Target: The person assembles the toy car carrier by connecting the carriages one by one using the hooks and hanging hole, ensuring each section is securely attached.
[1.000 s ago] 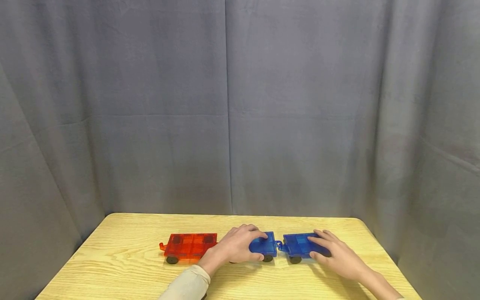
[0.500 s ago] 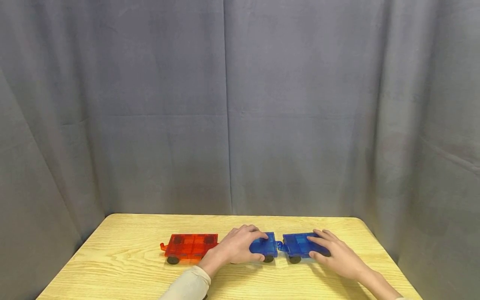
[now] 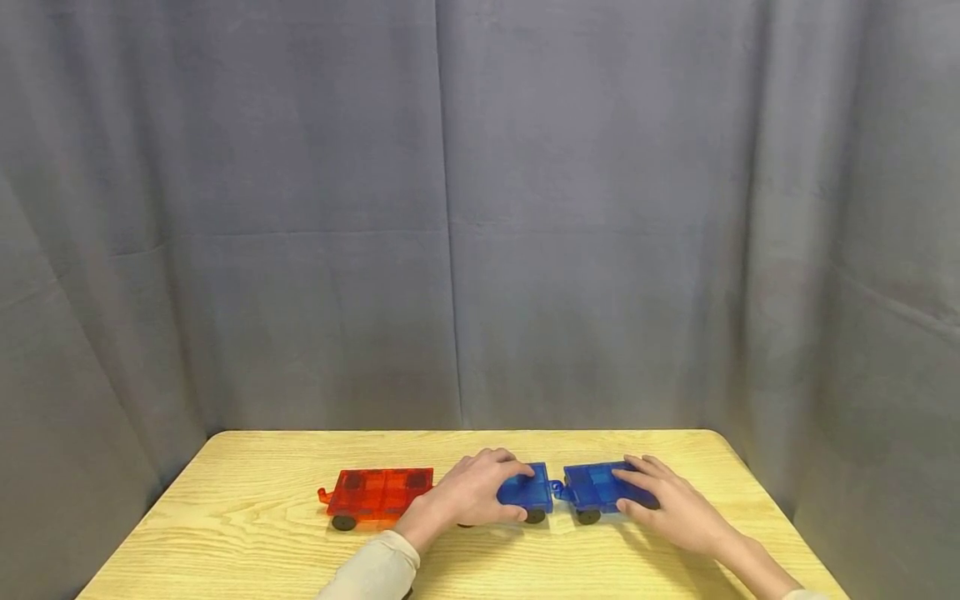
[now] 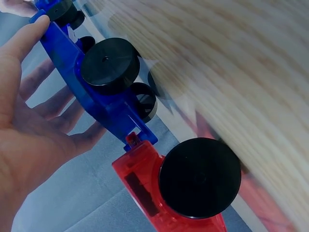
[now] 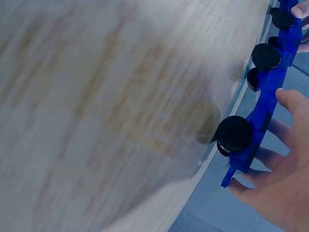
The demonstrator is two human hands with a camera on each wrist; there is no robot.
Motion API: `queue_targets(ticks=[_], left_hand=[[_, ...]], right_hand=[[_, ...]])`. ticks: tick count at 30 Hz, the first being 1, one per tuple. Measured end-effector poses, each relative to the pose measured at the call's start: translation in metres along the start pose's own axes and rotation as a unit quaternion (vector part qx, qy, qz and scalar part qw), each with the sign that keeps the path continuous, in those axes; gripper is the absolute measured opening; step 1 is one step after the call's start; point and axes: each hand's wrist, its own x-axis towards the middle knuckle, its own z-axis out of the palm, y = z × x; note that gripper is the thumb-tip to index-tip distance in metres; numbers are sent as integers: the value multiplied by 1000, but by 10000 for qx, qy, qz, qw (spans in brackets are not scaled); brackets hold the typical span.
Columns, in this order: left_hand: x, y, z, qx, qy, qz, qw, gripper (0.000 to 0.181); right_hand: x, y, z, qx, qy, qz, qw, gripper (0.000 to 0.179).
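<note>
In the head view, my left hand grips the middle blue toy wagon from above, thumb on its near side and fingers across its top and far side. My right hand holds the right-hand blue toy wagon the same way, covering its right end. Between the two blue wagons, a ring and hook overlap at the coupling. On the left, a red toy wagon stands on black wheels. Its hitch meets the blue wagon's end in the left wrist view; from the head, my left hand hides that joint.
All three wagons stand in a row on a light wooden table with rounded back corners. Grey curtains hang behind and on both sides. Past the red wagon's left end sticks out a small red hook.
The right blue wagon has edged slightly toward the middle one and turned a little. Both hands keep their grips, and the head view has shifted slightly.
</note>
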Motion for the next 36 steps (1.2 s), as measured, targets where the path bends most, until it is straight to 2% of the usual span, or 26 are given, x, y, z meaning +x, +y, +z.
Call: queue_targets(ticks=[21, 25, 31, 36], left_hand=[[-5, -9, 0, 272, -81, -1, 9996, 53], [-6, -12, 1, 268, -151, -82, 9995, 53], [-10, -10, 4, 27, -358, -258, 9990, 56], [-18, -9, 6, -277, -444, -347, 9980, 66]], right_hand=[[8, -3, 11, 128, -43, -25, 9999, 61], [12, -3, 13, 217, -67, -72, 9997, 61], [9, -6, 14, 197, 31, -96, 9998, 61], [7, -8, 15, 107, 163, 86, 9998, 63]])
